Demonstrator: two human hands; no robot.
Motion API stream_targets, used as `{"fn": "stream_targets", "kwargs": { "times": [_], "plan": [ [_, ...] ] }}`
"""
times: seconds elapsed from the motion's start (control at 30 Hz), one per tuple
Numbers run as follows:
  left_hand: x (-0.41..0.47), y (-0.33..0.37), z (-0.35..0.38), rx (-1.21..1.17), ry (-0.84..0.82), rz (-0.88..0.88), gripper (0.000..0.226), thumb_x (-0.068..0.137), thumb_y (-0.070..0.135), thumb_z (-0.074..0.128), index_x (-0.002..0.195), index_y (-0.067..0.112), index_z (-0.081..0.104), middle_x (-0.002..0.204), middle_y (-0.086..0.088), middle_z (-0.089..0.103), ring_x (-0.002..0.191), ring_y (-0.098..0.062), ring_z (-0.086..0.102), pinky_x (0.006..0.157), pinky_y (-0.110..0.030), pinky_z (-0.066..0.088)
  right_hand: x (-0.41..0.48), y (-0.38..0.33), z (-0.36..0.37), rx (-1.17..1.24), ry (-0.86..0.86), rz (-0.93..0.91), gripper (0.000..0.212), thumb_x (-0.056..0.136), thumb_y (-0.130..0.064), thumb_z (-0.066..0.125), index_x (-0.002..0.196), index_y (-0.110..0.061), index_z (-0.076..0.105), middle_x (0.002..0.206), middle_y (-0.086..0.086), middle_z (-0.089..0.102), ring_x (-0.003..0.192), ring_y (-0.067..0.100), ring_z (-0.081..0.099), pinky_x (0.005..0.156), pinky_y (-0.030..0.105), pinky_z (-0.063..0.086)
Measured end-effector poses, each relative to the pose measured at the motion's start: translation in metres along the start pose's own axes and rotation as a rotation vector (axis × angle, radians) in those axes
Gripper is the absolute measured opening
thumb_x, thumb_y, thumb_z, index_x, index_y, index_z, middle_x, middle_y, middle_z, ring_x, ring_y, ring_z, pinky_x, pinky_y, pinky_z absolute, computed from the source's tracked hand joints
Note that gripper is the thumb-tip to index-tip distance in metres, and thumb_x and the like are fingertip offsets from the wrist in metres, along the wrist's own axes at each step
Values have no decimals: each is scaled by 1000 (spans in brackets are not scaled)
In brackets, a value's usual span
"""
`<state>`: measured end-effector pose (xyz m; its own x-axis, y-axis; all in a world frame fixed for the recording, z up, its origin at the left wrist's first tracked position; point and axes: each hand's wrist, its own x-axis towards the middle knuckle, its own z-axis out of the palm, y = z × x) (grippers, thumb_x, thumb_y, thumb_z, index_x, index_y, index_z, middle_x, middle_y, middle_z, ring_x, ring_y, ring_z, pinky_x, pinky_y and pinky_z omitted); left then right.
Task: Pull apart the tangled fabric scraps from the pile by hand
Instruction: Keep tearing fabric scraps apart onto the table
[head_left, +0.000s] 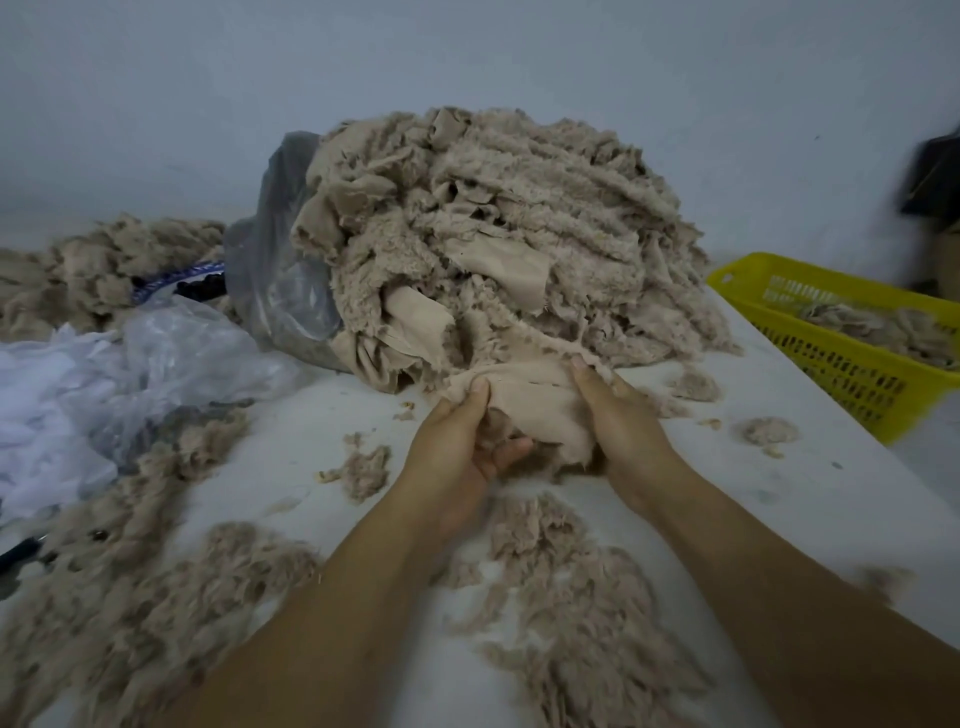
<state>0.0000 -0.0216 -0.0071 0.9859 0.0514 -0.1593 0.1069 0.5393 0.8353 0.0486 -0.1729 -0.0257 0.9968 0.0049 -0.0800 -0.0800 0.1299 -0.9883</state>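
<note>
White surface (810, 483) under a pale wall (467, 62) carries a big pile of beige fabric scraps (493, 223), spilling from a grey plastic bag (275, 244). At its near foot lies one smooth scrap (524, 402): the left grip (462, 441) pinches its left edge, thumb on top, and the right grip (618, 415) curls around its right edge.

No readable text anywhere.

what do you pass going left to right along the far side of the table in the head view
loose fluff heap → grey plastic bag → pile of fabric scraps → yellow basket
</note>
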Motion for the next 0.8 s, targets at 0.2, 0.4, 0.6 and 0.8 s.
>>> {"fn": "stream_targets", "kwargs": {
  "times": [0.2, 0.4, 0.6, 0.8],
  "plan": [
    [-8, -8, 2, 305, -228, 35, 44, 86, 47, 67, 99, 5, 72, 85, -4, 77, 76, -14, 73, 61, -21, 55, -6, 1, 6, 46, -89, -30, 26, 99, -36, 56, 116, -21, 69, 111, -4, 74, 105, 10, 69, 93, 31, 51],
    [-5, -1, -1, 540, -236, 93, 17, 91, 17, 72, 105, 8, 72, 90, -3, 77, 83, -13, 74, 68, -23, 58, 1, -9, -1, 216, 70, 11, 26, 102, -36, 50, 98, -13, 61, 79, 4, 65, 69, 15, 65, 67, 32, 56],
    [-3, 6, -8, 678, -338, 49, 24, 89, 18, 74, 104, 5, 61, 82, -5, 65, 73, -13, 65, 67, -25, 53, 7, -14, -10, 276, 154, 67, 22, 105, -33, 45, 91, -18, 54, 67, 0, 50, 43, 7, 38, 36, 19, 31],
    [-2, 20, -20, 635, -517, -91, 27, 78, 15, 80, 95, 9, 60, 84, -5, 61, 80, -16, 59, 76, -24, 53, 6, -16, -10, 147, 142, -1, 31, 106, -32, 43, 77, -20, 40, 49, -9, 35, 36, 4, 21, 33, 18, 20]
  ]
}}
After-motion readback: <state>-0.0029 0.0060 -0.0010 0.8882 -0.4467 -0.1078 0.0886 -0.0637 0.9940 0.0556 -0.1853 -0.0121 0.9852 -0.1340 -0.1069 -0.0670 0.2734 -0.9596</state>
